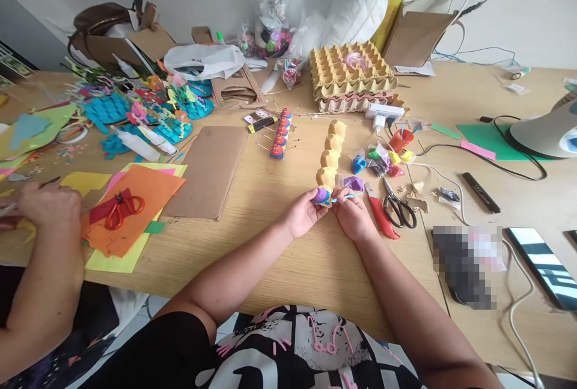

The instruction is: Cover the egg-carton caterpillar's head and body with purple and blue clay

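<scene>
My left hand (300, 216) grips the near end of a strip of egg-carton cups (332, 159) that points away from me on the table. Purple clay (319, 195) with a blue part covers that nearest cup; the other cups are bare tan cardboard. Between the fingers of my right hand (354, 218) is a thin light-blue clay tool (352, 196), its tip at the blue edge of the clay. Just beyond lies a bag of purple clay (353, 183). A red-and-blue egg-carton caterpillar (280, 136) with pins at its sides stands farther left.
Scissors (398, 208) and a red-handled cutter (382, 214) lie right of my hands, near small clay bags (378, 162) and a red cup (400, 140). Egg trays (351, 73) are stacked behind. A cardboard sheet (207, 172) and coloured paper lie left, beside a co-worker's hand (49, 208).
</scene>
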The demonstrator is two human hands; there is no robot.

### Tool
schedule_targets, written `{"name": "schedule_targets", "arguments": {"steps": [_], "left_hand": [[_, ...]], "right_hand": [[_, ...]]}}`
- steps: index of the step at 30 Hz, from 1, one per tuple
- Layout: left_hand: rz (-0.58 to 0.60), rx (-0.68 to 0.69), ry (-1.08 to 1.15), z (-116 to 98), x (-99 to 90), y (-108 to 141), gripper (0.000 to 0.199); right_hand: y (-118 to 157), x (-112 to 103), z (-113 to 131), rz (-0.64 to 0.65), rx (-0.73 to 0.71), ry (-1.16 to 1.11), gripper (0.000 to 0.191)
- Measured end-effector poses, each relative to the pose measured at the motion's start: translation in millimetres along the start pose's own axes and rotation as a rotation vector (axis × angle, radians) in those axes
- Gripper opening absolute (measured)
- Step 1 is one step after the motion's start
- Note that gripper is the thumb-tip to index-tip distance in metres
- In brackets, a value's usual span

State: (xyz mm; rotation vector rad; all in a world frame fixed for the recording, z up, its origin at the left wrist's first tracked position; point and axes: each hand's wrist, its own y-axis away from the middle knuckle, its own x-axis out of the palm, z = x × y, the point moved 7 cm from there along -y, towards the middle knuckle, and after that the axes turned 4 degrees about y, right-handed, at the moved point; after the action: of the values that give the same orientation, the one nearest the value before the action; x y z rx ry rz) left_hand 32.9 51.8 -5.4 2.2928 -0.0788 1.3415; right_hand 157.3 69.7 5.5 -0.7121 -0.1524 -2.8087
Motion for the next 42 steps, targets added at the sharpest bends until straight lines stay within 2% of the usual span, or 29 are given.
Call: {"name": "schedule_targets", "arguments": {"steps": [17, 25, 35, 42], "left_hand": [[0.04, 0.025, -0.034, 0.8, 4.4, 1.7, 0.013], [0.053, 0.025, -0.051, -0.6, 5.2, 0.3, 0.018], [0.051, 0.027, -0.051, -2.4, 3.6, -3.1, 0.017], [0.107, 0.026, -0.07, -1.2, 3.7, -4.6, 0.019]], "right_hand": [[-1.1, -0.2, -3.0, 0.001, -0.001, -0.04, 0.031], [-3.4, -2.6, -7.3, 0.024, 0.054, -0.077, 0.038], [-4.0, -5.3, -8.9, 0.008, 0.076, -0.076, 0.03], [-4.0, -0.9, -7.3, 0.002, 0.099, -0.104, 0.036]]}}
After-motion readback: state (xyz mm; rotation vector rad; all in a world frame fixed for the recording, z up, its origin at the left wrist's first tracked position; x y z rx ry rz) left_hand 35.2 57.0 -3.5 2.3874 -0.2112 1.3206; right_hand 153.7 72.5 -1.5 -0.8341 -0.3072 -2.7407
